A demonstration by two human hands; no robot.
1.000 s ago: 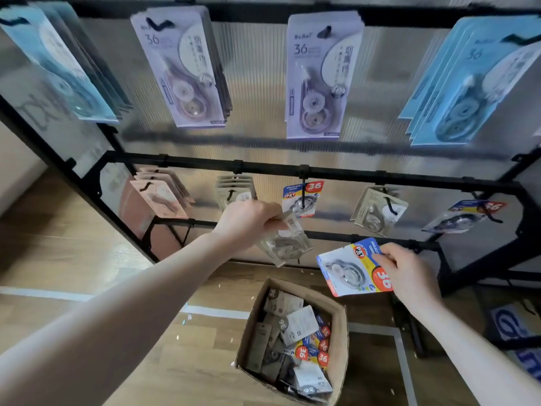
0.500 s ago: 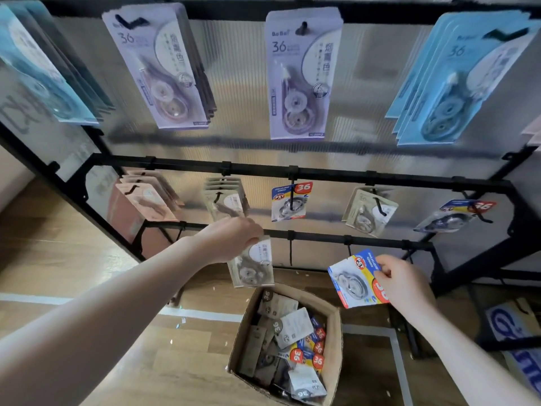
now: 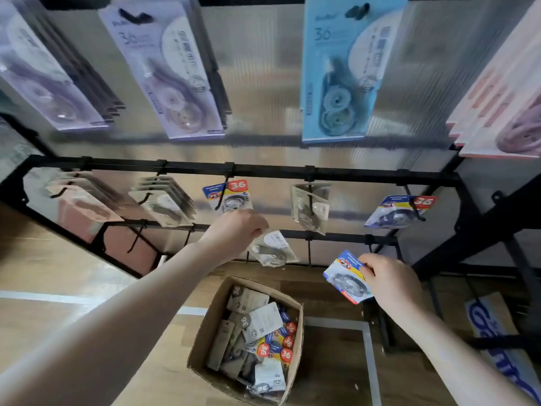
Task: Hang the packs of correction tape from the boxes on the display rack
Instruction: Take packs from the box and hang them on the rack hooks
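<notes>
Left hand, centre frame, pinches a grey pack by its top edge so the body hangs free below the fingers. That's probably to leave the hang-hole reachable for a hook; the hole itself is hidden by the fingers. Nearest match is the hook with the lone grey pack, just right and above.

Right hand, lower right, grips a blue-yellow pack at its right edge, face toward the camera, parked low. Looks queued for a hook carrying the same type at right centre.

Cardboard box, bottom centre on the floor, sits under both hands for short reaches and holds more mixed packs.

Versus 0.5 s ago: left hand is further right, away from the grey stack on the left hooks, toward the middle. View has panned right; a pink stack now shows upper right. Right hand's hold is the same.
</notes>
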